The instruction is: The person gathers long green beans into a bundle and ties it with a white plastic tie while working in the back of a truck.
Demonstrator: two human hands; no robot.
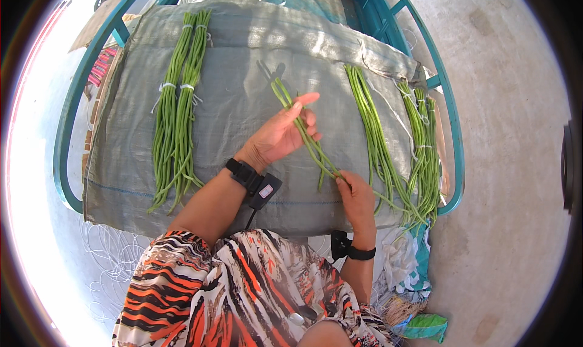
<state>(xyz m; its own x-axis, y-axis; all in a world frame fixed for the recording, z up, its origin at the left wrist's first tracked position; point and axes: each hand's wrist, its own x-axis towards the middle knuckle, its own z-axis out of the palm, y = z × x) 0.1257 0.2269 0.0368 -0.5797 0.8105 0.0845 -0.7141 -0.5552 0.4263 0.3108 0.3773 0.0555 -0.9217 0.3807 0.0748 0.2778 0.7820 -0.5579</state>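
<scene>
A few long green beans (315,152) stretch slantwise between my two hands over the middle of the grey woven sheet (243,61). My left hand (280,131) pinches them near their upper end, thumb on top and index finger pointing out. Around their lower end, the fingers of my right hand (357,204) are closed. Just right of them lies a loose bunch of long beans (371,119), with no tie that I can see. Two bundles of long beans, one (176,61) beside the other (193,64), lie at the left, bound with white ties.
More tied bean bundles (420,143) lie along the right edge. The sheet covers a bed framed by teal metal rails (454,134). White string (388,101) trails over the sheet. Below right are a green bag (426,327) and dry fibres (398,309); tangled white cord (115,256) lies lower left.
</scene>
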